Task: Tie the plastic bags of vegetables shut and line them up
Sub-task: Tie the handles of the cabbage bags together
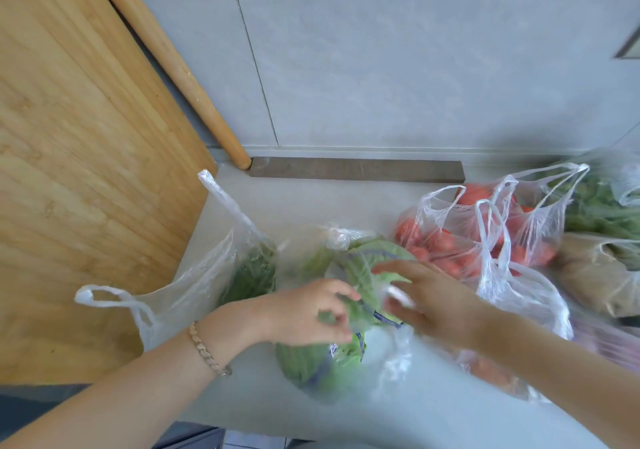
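- The left hand (311,310) and the right hand (429,306) meet over the clear thin plastic bag holding a round green cabbage (329,355); the left hand's fingers are curled and seem to pinch film at the bag's top; the right hand's fingers are spread and part bent with a white twist of plastic against them, but blur hides whether they have closed on it.
- The cabbage bag lies on the pale grey counter (311,199) straight under both hands, centred near the front edge; its loose mouth points up between them, so neither hand is clearly nearer; it looks untied.
- Just left stands an open clear bag of dark leafy greens (249,275), handles up and apart, beside the upright wooden board (86,171).
- To the right, near but apart, slumps a clear bag of red tomatoes (467,240), handles loose; beyond it more greens in a bag (595,206), at the frame edge.
- The bags lie in a loose cluster, not a line.
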`<state>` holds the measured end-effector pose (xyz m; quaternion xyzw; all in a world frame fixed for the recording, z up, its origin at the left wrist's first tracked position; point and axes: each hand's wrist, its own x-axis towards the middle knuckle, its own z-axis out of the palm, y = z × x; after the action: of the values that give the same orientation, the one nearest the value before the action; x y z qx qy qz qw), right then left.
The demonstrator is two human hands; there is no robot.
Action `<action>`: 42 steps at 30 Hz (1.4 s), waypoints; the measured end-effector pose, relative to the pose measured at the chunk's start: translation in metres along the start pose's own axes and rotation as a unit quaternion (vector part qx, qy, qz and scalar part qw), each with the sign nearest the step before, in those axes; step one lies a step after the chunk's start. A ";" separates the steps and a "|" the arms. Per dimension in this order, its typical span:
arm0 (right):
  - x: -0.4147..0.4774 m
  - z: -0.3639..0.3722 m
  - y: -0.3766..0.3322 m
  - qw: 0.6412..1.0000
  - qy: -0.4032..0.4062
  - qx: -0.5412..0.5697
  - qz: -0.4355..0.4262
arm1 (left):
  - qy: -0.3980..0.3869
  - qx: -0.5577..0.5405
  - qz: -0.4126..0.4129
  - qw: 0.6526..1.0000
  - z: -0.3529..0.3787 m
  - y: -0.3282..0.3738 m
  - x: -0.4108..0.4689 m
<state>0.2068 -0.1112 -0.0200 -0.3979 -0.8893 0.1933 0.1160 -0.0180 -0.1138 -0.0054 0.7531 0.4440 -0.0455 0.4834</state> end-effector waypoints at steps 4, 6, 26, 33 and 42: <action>0.009 -0.021 -0.004 0.928 0.079 0.335 0.139 | 0.133 -0.406 0.011 0.904 -0.015 0.004 -0.011; 0.011 -0.031 -0.006 0.884 0.092 0.420 0.180 | 0.150 -0.499 0.032 0.853 -0.019 0.005 -0.017; 0.026 -0.019 -0.056 0.931 0.076 0.328 0.142 | 0.329 -0.391 0.024 0.859 -0.032 -0.012 -0.030; 0.025 -0.011 -0.065 0.915 0.019 0.390 0.102 | 0.253 -0.415 0.036 0.873 -0.033 -0.013 -0.027; 0.066 0.016 -0.037 0.791 0.177 0.523 0.264 | 0.228 -0.241 0.023 0.943 -0.037 0.000 -0.017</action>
<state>0.1336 -0.0878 -0.0146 -0.5233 -0.4768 0.5782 0.4056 -0.0416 -0.0960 0.0229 0.6144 0.5227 0.2468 0.5370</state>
